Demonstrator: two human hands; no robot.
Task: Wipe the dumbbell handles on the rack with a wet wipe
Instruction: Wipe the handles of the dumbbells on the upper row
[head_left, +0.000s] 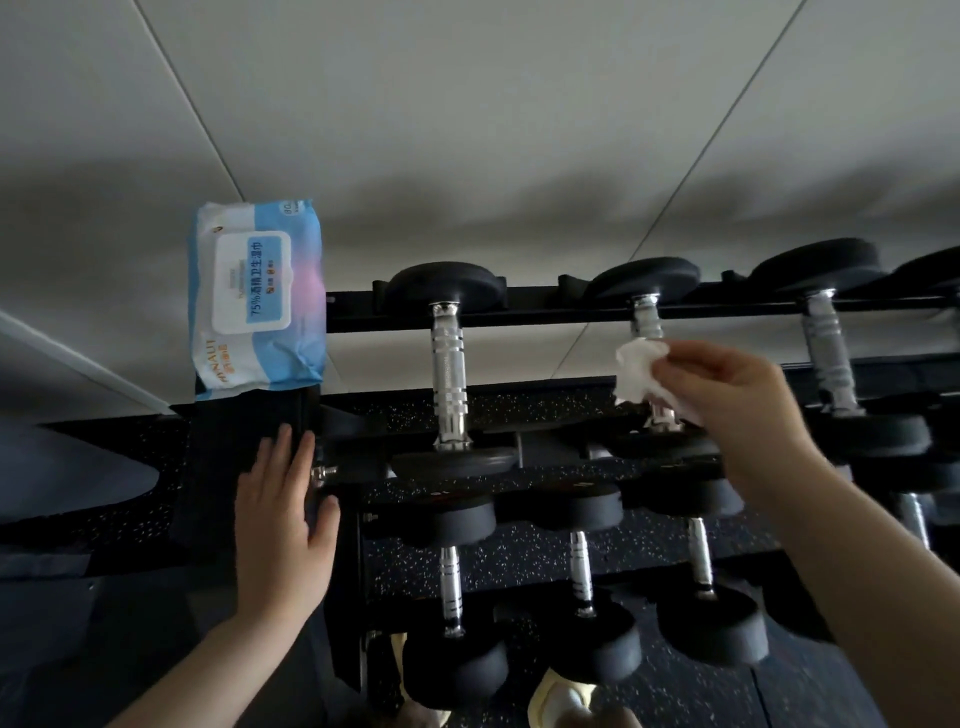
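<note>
A black dumbbell rack holds black dumbbells with chrome handles on two tiers. My right hand pinches a crumpled white wet wipe against the second top-tier handle, covering its middle. The first top-tier handle stands bare to the left. My left hand lies flat with fingers spread on the rack's left end post, holding nothing. A blue and white wet wipe pack sits on top of that post.
A third top-tier handle lies right of my right hand. Lower-tier dumbbells hang below. Speckled black rubber floor shows behind the rack, a white wall beyond. A foot in a pale shoe is at the bottom.
</note>
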